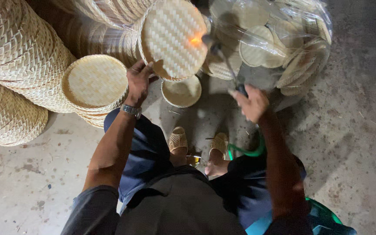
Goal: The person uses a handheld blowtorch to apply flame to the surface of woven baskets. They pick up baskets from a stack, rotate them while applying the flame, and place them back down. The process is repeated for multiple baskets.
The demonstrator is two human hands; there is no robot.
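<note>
Both grips are closed on something. Largest in view are the stacks (16, 61) of woven trays filling the far left corner of the floor (353, 143), leaning in rolls against one another. At the far right of the floor stands a clear plastic bag (279, 39) packed with small round woven discs. Between them, a shorter pile (94, 85) of round trays sits on the floor just beside the left hand, and one small tray (181, 92) lies flat near the sandalled feet.

The left hand (138, 82) pinches the lower rim of a round tray (172, 37), fingers wrapped over its edge, holding it upright and tilted toward the camera. The right hand (251, 103) is closed round the handle of a torch (223, 58) whose thin stem reaches up to the tray; a small orange flame (195, 40) touches the tray's right edge. A green hose (246, 151) curls down from that hand toward the knees.

Judging by this, the step in hand is singeing the tray's rim. The next move likely calls for turning the tray in the left grip so a fresh stretch of rim meets the flame, keeping the torch moving so the weave does not scorch, and well apart from the plastic bag close behind.
</note>
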